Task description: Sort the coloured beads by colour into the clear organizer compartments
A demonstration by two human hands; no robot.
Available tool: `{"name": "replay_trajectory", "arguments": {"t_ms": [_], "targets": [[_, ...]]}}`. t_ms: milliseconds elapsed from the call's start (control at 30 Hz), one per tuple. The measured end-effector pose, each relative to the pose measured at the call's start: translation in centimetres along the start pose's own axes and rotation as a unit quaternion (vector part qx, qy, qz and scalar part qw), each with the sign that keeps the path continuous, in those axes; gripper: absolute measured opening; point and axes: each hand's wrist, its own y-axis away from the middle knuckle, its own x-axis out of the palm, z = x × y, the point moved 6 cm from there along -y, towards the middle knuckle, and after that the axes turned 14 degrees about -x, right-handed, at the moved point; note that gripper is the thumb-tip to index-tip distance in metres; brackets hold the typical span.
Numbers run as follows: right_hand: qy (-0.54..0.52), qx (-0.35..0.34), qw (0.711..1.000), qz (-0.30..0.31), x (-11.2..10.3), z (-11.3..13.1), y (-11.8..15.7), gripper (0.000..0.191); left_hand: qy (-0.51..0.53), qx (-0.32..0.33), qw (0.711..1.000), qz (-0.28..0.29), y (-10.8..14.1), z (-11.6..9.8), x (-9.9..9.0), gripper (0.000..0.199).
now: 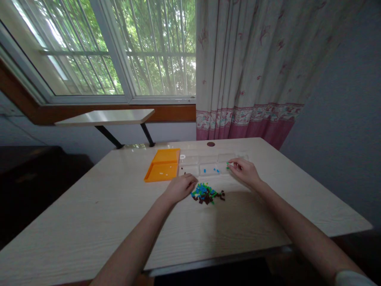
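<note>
A pile of small building bricks (205, 193) in blue, green, brown and a little yellow lies on the table. At its left edge rests my left hand (181, 188), fingers curled together; whatever they hold, if anything, is hidden. My right hand (245, 171) is over the right end of a row of clear plastic trays (208, 165), thumb and fingertips pinched on a small green brick (228, 163). Several blue bricks (216, 170) lie in the middle front tray. A few brown pieces (182, 168) are in the left one, just beyond my left hand.
An open orange case (163, 171) with several small white pieces in it stands left of the trays. A raised white shelf (107, 116) on black legs is at the table's (119, 222) back left. Behind are a barred window and a curtain (238, 71).
</note>
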Motion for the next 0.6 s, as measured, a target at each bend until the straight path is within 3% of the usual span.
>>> {"name": "replay_trajectory", "arguments": {"t_ms": [133,267,433,600], "targets": [[0.013,0.054,0.996,0.064,0.8,-2.7,0.6,0.019,0.009,0.004,1.000,0.006,0.0,0.2,0.4,0.023],[0.019,0.070,0.994,0.079,1.3,-3.5,1.0,0.021,0.017,0.007,1.000,0.010,0.1,0.2,0.4,0.025],[-0.050,0.016,0.993,0.103,2.4,-0.3,0.6,0.022,0.013,0.015,0.999,0.027,0.2,-0.3,0.4,0.029],[-0.133,-0.075,0.970,0.190,5.1,4.6,0.5,0.024,-0.007,0.010,1.000,0.017,0.1,-0.6,0.4,0.030]]}}
